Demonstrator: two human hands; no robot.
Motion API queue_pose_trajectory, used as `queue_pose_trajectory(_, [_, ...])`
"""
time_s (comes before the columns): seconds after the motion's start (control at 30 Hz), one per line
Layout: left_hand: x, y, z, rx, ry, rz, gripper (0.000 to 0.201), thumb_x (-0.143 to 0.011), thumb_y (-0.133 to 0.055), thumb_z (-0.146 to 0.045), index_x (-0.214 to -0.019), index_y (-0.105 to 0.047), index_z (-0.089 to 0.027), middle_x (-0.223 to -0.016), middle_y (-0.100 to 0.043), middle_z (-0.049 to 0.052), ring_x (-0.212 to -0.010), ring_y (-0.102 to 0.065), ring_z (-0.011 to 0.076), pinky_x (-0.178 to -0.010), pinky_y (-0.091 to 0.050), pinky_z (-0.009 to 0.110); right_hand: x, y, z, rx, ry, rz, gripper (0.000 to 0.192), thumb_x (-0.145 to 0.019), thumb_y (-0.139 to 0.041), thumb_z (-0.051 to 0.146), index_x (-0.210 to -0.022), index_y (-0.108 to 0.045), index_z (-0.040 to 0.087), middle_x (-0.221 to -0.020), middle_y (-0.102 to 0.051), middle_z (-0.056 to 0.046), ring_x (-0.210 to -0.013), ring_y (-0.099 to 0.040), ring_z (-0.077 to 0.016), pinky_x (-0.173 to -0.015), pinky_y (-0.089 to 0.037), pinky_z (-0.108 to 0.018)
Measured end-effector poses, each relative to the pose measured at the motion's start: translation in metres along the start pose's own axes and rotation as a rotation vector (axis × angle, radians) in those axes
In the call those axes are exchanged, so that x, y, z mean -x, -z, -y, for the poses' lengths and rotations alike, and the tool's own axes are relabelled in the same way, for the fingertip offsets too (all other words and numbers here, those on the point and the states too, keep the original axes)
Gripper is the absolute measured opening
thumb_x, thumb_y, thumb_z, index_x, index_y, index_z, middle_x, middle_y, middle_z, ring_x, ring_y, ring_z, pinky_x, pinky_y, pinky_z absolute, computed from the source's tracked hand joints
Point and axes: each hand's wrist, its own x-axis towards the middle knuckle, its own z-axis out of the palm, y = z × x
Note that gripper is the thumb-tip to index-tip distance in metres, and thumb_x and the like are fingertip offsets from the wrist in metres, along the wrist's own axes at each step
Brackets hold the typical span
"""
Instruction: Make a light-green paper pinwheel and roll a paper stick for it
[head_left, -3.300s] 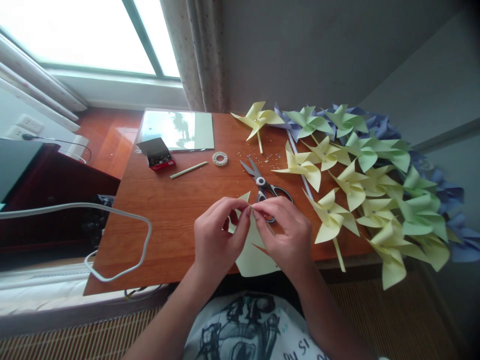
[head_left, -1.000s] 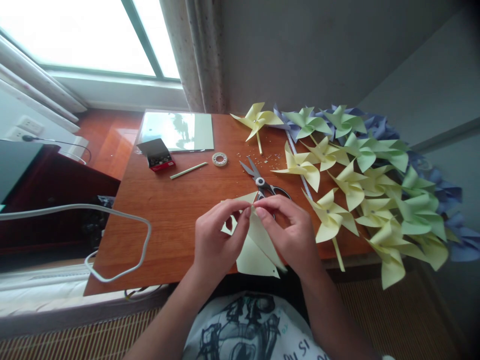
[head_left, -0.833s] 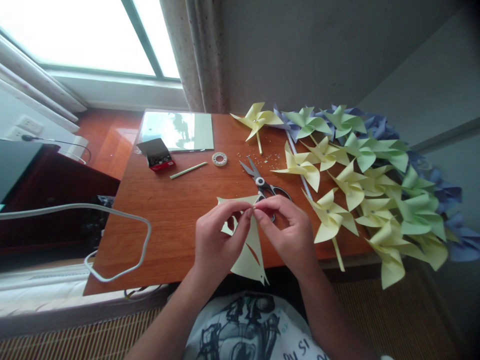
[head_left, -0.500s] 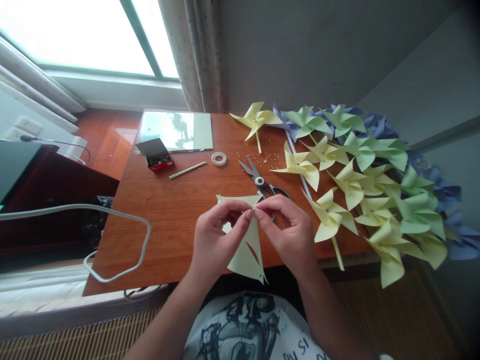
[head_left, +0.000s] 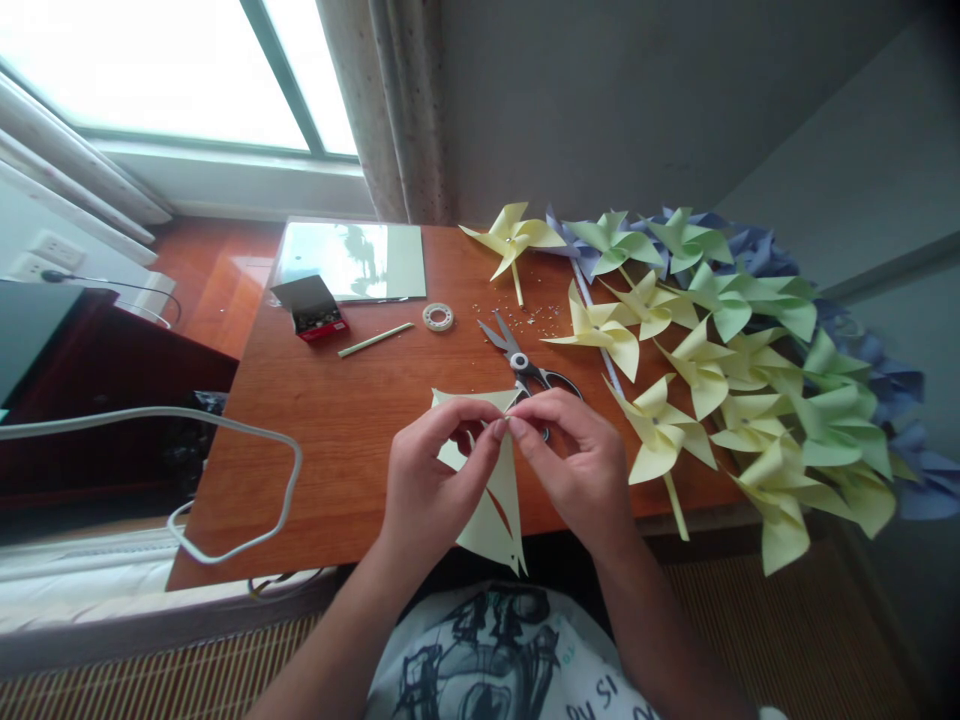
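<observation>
1. The left hand [head_left: 431,480] and right hand [head_left: 577,465] meet above the near edge of the wooden worktop [head_left: 330,420], fingertips touching.
2. Both sets of fingers pinch a pale yellow cut paper sheet [head_left: 495,510]; its flaps are drawn up to the pinch point and its lower corner hangs past the worktop edge.
3. Grey-handled scissors [head_left: 525,365] lie just beyond the right hand, blades parted.
4. A roll of clear tape [head_left: 438,317], a paper stick [head_left: 375,340] and a small open red box [head_left: 313,307] lie farther back on the left.
5. Finished paper pinwheels [head_left: 720,340] in yellow, green and blue are heaped along the right side.
6. A white cable [head_left: 247,470] loops over the left edge.
</observation>
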Motion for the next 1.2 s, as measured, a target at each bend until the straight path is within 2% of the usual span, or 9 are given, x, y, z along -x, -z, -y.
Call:
queue_pose_trajectory(0.4, [-0.001, 0.002, 0.001, -0.087, -0.03, 0.002, 0.007, -0.09, -0.068, -0.02, -0.084, -0.07, -0.017, -0.075, -0.069, 0.001, -0.066, -0.058, 0.0118, -0.064, -0.047, 0.024, -0.002, 0.007, -0.004, 0.054, -0.004, 0.034, 0.008, -0.093, -0.066, 0.018, -0.091, -0.073, 0.021, -0.088, -0.072, -0.002, -0.083, -0.068, -0.0171, -0.076, -0.055, -0.029])
queue_pose_trajectory(0.47, [-0.001, 0.003, 0.003, -0.093, -0.024, -0.017, 0.007, -0.09, -0.068, -0.02, -0.085, -0.07, -0.017, -0.075, -0.069, 0.001, -0.065, -0.058, 0.0116, -0.064, -0.047, 0.024, -0.004, 0.014, -0.015, 0.177, -0.02, -0.01, 0.01, -0.096, -0.062, 0.021, -0.098, -0.072, 0.021, -0.095, -0.073, -0.005, -0.088, -0.069, -0.0194, -0.079, -0.057, -0.032])
queue_pose_trajectory(0.53, [-0.002, 0.005, 0.005, -0.076, -0.005, -0.029, 0.007, -0.09, -0.067, -0.021, -0.085, -0.07, -0.017, -0.076, -0.069, 0.001, -0.066, -0.058, 0.0119, -0.064, -0.047, 0.024, -0.004, 0.018, -0.03, 0.424, -0.005, -0.06, 0.016, -0.094, -0.062, 0.022, -0.108, -0.071, 0.019, -0.099, -0.073, -0.008, -0.091, -0.069, -0.0237, -0.084, -0.058, -0.038])
queue_pose_trajectory(0.6, [-0.003, 0.006, 0.006, -0.042, 0.024, -0.028, 0.008, -0.09, -0.068, -0.022, -0.085, -0.071, -0.017, -0.076, -0.07, 0.002, -0.066, -0.059, 0.0124, -0.064, -0.048, 0.024, -0.003, 0.019, -0.045, 0.671, -0.005, -0.018, 0.033, -0.09, -0.067, 0.024, -0.122, -0.066, 0.015, -0.109, -0.072, -0.014, -0.102, -0.068, -0.0317, -0.093, -0.056, -0.048])
queue_pose_trajectory(0.7, [-0.004, 0.007, 0.007, -0.001, 0.063, -0.019, 0.009, -0.09, -0.069, -0.024, -0.085, -0.071, -0.017, -0.076, -0.07, 0.002, -0.067, -0.06, 0.0129, -0.064, -0.047, 0.025, 0.001, 0.013, -0.061, 0.87, -0.041, 0.093, 0.056, -0.087, -0.073, 0.027, -0.138, -0.056, 0.01, -0.125, -0.067, -0.02, -0.114, -0.062, -0.0378, -0.099, -0.053, -0.053])
queue_pose_trajectory(0.83, [-0.005, 0.008, 0.007, 0.011, 0.092, -0.014, 0.01, -0.089, -0.069, -0.025, -0.084, -0.071, -0.017, -0.074, -0.069, 0.002, -0.066, -0.059, 0.0127, -0.063, -0.047, 0.024, 0.002, 0.005, -0.064, 0.924, -0.052, 0.132, 0.053, -0.089, -0.071, 0.027, -0.138, -0.055, 0.013, -0.12, -0.068, -0.018, -0.113, -0.062, -0.0361, -0.099, -0.053, -0.051])
queue_pose_trajectory(0.93, [-0.004, 0.009, 0.007, 0.027, 0.107, -0.013, 0.01, -0.089, -0.07, -0.026, -0.085, -0.072, -0.017, -0.075, -0.069, 0.002, -0.066, -0.059, 0.013, -0.064, -0.047, 0.025, -0.002, 0.007, -0.063, 0.899, -0.04, 0.07, 0.044, -0.091, -0.067, 0.029, -0.132, -0.059, 0.015, -0.115, -0.067, -0.015, -0.108, -0.063, -0.0331, -0.096, -0.054, -0.048])
queue_pose_trajectory(1.03, [-0.004, 0.01, 0.009, 0.047, 0.114, -0.009, 0.01, -0.089, -0.07, -0.027, -0.086, -0.072, -0.017, -0.076, -0.07, 0.002, -0.067, -0.06, 0.0132, -0.064, -0.047, 0.025, -0.006, 0.013, -0.066, 0.959, -0.071, 0.028, 0.052, -0.088, -0.071, 0.032, -0.135, -0.056, 0.014, -0.118, -0.064, -0.017, -0.11, -0.061, -0.035, -0.096, -0.054, -0.049])
queue_pose_trajectory(1.2, [-0.004, 0.009, 0.012, 0.053, 0.121, -0.011, 0.012, -0.09, -0.07, -0.028, -0.086, -0.072, -0.017, -0.077, -0.07, 0.002, -0.068, -0.06, 0.0136, -0.065, -0.048, 0.025, -0.005, 0.012, -0.074, 1.04, -0.134, 0.108, 0.057, -0.087, -0.069, 0.034, -0.137, -0.054, 0.01, -0.115, -0.065, -0.02, -0.11, -0.062, -0.0374, -0.095, -0.053, -0.051])
